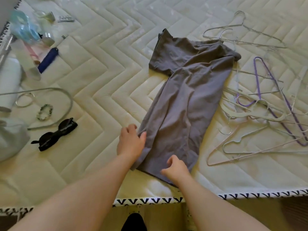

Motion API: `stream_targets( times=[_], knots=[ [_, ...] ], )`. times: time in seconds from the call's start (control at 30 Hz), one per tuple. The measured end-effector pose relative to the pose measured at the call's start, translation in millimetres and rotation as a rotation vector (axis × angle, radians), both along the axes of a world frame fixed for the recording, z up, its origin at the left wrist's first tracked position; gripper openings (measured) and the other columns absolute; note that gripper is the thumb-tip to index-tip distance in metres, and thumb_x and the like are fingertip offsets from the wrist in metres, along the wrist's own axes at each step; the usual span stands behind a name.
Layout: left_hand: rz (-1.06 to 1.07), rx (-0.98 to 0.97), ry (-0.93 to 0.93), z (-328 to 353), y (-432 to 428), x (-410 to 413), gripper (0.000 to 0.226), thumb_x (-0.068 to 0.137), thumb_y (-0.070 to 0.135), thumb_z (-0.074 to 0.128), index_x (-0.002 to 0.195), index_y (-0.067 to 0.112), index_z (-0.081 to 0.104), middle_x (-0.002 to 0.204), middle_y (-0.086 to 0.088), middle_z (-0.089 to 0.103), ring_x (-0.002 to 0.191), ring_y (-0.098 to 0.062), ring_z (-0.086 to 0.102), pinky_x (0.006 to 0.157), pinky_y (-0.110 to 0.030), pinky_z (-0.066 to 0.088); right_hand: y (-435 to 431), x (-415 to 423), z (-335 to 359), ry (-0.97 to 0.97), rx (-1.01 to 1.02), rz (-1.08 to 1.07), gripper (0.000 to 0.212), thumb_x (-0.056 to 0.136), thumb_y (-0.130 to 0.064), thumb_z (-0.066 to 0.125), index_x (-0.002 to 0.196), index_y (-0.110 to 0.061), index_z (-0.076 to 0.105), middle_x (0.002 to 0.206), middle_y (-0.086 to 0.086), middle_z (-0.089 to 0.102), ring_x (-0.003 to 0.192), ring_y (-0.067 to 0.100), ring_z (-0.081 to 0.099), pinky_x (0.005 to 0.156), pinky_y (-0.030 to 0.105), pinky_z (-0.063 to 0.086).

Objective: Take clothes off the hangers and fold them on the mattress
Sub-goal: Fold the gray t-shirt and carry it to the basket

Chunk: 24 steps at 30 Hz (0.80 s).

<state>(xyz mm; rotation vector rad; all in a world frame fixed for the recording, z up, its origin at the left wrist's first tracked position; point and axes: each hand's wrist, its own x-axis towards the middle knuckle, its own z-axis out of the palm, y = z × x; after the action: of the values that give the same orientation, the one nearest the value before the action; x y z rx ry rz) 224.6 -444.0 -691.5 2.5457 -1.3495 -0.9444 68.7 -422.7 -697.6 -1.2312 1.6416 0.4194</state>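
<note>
Head view | grey shirt flat on mattress, long axis pointing away, hem nearest | left hand pinches its left edge | right hand grips hem | likely next: fold hem away.

My left hand pinched the side edge of the grey shirt, thumb on the cloth and fingers curled beside it. Just right of that grip and nearer to me, my right hand lay on the hem with curled fingers; whether it held cloth I could not tell. The shirt ran away from both hands across the mattress, folded narrow, one sleeve sticking out leftward at its far end. Well right of my grip lay a heap of hangers; well left, black sunglasses.
</note>
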Motion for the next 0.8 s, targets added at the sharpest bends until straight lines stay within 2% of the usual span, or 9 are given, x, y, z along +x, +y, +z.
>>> stream_targets(
  times=[0.07, 0.17, 0.23, 0.33, 0.43, 0.53, 0.6, 0.67, 0.8],
  knots=[
    [-0.381, -0.027, -0.145, -6.8, 10.9, -1.2, 0.064, 0.082, 0.058, 0.054, 0.134, 0.028, 0.031, 0.132, -0.006, 0.03, 0.121, -0.03, 0.036, 0.095, -0.041, 0.037, 11.0, 10.7, 0.7, 0.069, -0.015, 0.111, 0.035, 0.079, -0.032, 0.065, 0.104, -0.025, 0.041, 0.119, 0.003, 0.042, 0.116, 0.026, 0.043, 0.091, 0.035, 0.038],
    [-0.699, 0.127, -0.291, -18.4, 20.7, 5.6, 0.055, 0.083, 0.042, 0.058, 0.13, 0.028, 0.034, 0.134, -0.005, 0.028, 0.124, -0.029, 0.033, 0.093, -0.041, 0.037, 25.2, 15.3, -2.0, 0.211, -0.106, 0.281, 0.043, 0.082, -0.027, 0.063, 0.119, -0.025, 0.041, 0.127, 0.004, 0.035, 0.122, 0.026, 0.036, 0.097, 0.035, 0.035],
    [-0.559, 0.159, -0.238, -22.9, 20.5, 15.5, 0.03, 0.088, 0.023, 0.052, 0.117, 0.018, 0.046, 0.125, -0.008, 0.044, 0.115, -0.03, 0.045, 0.086, -0.038, 0.041, 31.9, 11.1, -6.0, 0.289, -0.163, 0.332, 0.039, 0.087, -0.017, 0.055, 0.123, -0.024, 0.04, 0.13, 0.005, 0.037, 0.123, 0.026, 0.036, 0.098, 0.034, 0.035],
    [-0.05, 0.135, 0.156, -28.3, 17.4, 33.6, 0.002, 0.085, 0.013, 0.053, 0.087, 0.013, 0.053, 0.09, -0.008, 0.057, 0.089, -0.029, 0.056, 0.07, -0.031, 0.041, 33.7, 0.7, -5.9, 0.326, -0.209, 0.364, 0.03, 0.095, -0.006, 0.039, 0.12, -0.019, 0.045, 0.128, 0.006, 0.047, 0.121, 0.027, 0.041, 0.096, 0.033, 0.035],
    [0.303, 0.108, 0.287, -34.1, 20.8, 47.7, 0.018, 0.081, 0.008, 0.058, 0.072, 0.015, 0.043, 0.084, -0.012, 0.054, 0.075, -0.027, 0.05, 0.068, -0.033, 0.045, 32.8, -7.0, -1.1, 0.354, -0.195, 0.349, 0.031, 0.094, -0.001, 0.035, 0.117, -0.015, 0.05, 0.125, 0.007, 0.052, 0.119, 0.027, 0.045, 0.091, 0.032, 0.038],
    [0.152, 0.187, 0.214, -34.3, 23.6, 41.1, 0.022, 0.08, 0.014, 0.063, 0.093, 0.016, 0.046, 0.108, -0.012, 0.046, 0.087, -0.03, 0.051, 0.073, -0.033, 0.045, 32.7, -13.9, 3.8, 0.391, -0.137, 0.322, 0.032, 0.093, -0.004, 0.037, 0.12, -0.017, 0.05, 0.128, 0.007, 0.05, 0.12, 0.026, 0.046, 0.091, 0.031, 0.038],
    [0.069, 0.236, 0.3, -32.6, 19.9, 29.7, 0.036, 0.079, 0.035, 0.068, 0.103, 0.017, 0.047, 0.111, -0.008, 0.046, 0.099, -0.031, 0.053, 0.087, -0.039, 0.048, 34.4, -19.2, 4.4, 0.419, -0.119, 0.327, 0.033, 0.093, -0.006, 0.038, 0.122, -0.019, 0.049, 0.129, 0.006, 0.049, 0.121, 0.025, 0.046, 0.092, 0.031, 0.036],
    [0.034, 0.258, 0.31, -29.5, 15.7, 22.1, 0.032, 0.084, 0.051, 0.057, 0.089, 0.021, 0.049, 0.106, -0.008, 0.055, 0.1, -0.031, 0.054, 0.091, -0.041, 0.046, 36.5, -23.5, 2.1, 0.426, -0.103, 0.324, 0.035, 0.092, -0.005, 0.038, 0.12, -0.02, 0.05, 0.128, 0.005, 0.049, 0.12, 0.025, 0.046, 0.092, 0.031, 0.036],
    [-0.09, 0.234, 0.025, -30.0, 19.3, 26.8, 0.022, 0.09, 0.035, 0.048, 0.074, 0.021, 0.046, 0.099, -0.009, 0.059, 0.093, -0.03, 0.056, 0.085, -0.038, 0.047, 39.8, -28.0, 2.4, 0.438, -0.049, 0.325, 0.036, 0.09, -0.006, 0.04, 0.119, -0.022, 0.052, 0.125, 0.003, 0.052, 0.117, 0.023, 0.049, 0.088, 0.03, 0.035]
  ],
)
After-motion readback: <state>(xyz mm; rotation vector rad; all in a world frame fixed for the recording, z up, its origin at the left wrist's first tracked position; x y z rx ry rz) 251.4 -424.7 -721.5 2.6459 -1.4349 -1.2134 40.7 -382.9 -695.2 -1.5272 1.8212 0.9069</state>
